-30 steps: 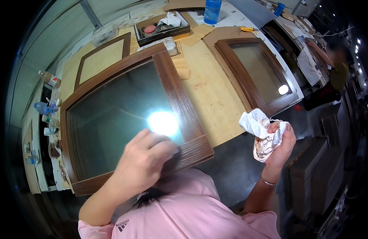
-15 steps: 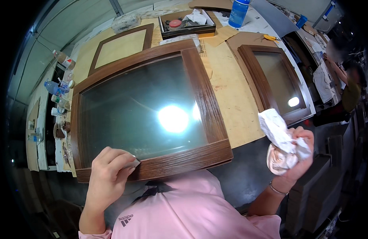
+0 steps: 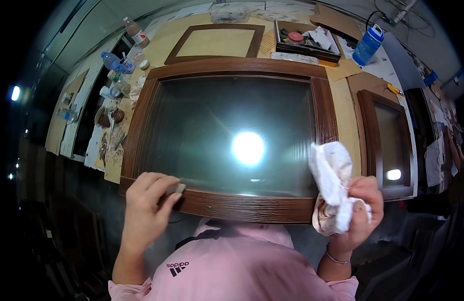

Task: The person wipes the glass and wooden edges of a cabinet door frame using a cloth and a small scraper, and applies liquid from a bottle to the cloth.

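A brown wood-framed glass panel (image 3: pixel 262 208) lies on the worktable in front of me, a bright light reflecting in its glass. My left hand (image 3: pixel 149 203) pinches a small greyish piece (image 3: pixel 177 188) between thumb and fingers at the near edge of the frame, toward its left corner. What that piece is made of cannot be made out. Crumpled in my right hand (image 3: pixel 365 210) is a white cloth (image 3: pixel 334 173), stained brownish in its lower folds. It hangs over the frame's near right corner and hides part of it; whether they touch is unclear.
Behind the panel lie an empty brown frame (image 3: pixel 257 42) and a tray (image 3: pixel 312 47) with a red-lidded container. A blue bottle (image 3: pixel 367 46) stands at the back right. Another glazed frame (image 3: pixel 371 130) lies to the right. Several bottles and stained cups (image 3: pixel 104 118) line the left edge.
My view has turned, so the panel now looks squarer to me. My right hand has brought the cloth from beside the panel to its near right corner. The left hand keeps its pinch.
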`<state>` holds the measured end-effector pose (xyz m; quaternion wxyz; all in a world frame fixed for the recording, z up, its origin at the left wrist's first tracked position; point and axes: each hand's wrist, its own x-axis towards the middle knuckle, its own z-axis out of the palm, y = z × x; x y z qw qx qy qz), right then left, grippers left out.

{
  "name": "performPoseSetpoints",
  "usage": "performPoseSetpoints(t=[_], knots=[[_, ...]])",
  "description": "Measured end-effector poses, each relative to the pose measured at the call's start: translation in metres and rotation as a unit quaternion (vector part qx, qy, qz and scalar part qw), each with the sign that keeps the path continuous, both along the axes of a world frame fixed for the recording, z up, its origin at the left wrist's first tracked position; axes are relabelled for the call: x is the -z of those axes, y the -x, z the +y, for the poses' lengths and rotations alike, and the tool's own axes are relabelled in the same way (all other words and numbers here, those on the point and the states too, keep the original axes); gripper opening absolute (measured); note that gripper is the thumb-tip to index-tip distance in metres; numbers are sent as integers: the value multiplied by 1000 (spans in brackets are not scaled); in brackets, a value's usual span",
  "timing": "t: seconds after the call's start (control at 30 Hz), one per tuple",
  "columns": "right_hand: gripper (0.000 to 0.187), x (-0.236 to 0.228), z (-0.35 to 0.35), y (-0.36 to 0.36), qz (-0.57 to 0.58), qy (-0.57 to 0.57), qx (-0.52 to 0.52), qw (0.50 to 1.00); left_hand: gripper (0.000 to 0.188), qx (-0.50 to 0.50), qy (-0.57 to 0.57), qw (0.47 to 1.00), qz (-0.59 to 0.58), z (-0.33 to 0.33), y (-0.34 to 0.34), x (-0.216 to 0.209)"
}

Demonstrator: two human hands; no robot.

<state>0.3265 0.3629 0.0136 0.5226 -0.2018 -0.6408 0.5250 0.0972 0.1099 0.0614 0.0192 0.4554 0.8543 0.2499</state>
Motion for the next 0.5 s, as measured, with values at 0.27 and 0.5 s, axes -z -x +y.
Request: performPoseSetpoints(t=[0.27,0.5], knots=[[24,-10,7,7,-160,-98,-51,981,27,-71,29,997,5,-12,2,-1],[46,-10,13,1,-248,-212,-151,933,24,-36,5,999,38,11,-11,-2]])
